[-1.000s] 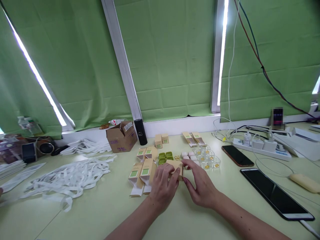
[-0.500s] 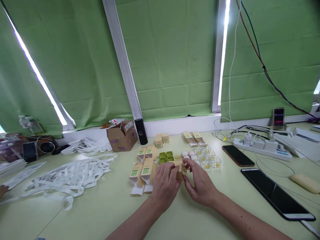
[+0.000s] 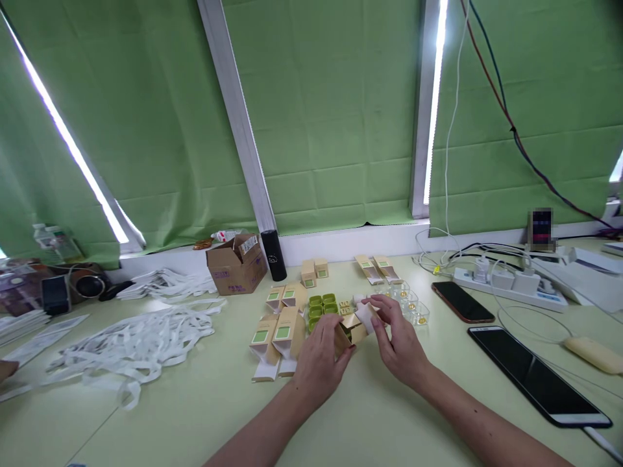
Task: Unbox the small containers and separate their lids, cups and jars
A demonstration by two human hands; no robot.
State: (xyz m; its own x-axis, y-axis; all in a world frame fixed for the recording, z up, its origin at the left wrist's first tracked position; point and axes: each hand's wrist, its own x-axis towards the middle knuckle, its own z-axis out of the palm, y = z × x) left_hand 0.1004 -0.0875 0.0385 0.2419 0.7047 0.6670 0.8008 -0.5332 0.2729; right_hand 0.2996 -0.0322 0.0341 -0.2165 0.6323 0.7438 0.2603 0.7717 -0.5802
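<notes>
Between my hands is a small kraft-paper box with its top open and something dark green showing inside. My left hand grips the box from the left, its thumb along the near side. The fingers of my right hand are closed on the box's white-lined flap. Just behind the hands stand green square cups, small gold pieces and clear containers with yellow centres. Left of my left hand, several kraft boxes with green labels have their flaps out.
White straps lie heaped at left, near another person's hand. A brown carton and black cylinder stand at the back. Two flat kraft boxes lie behind. Phones, a power strip and cables are at right.
The box between my hands has been opened, and its white flap is now drawn out to the right by my right hand. Its green inside now shows.
</notes>
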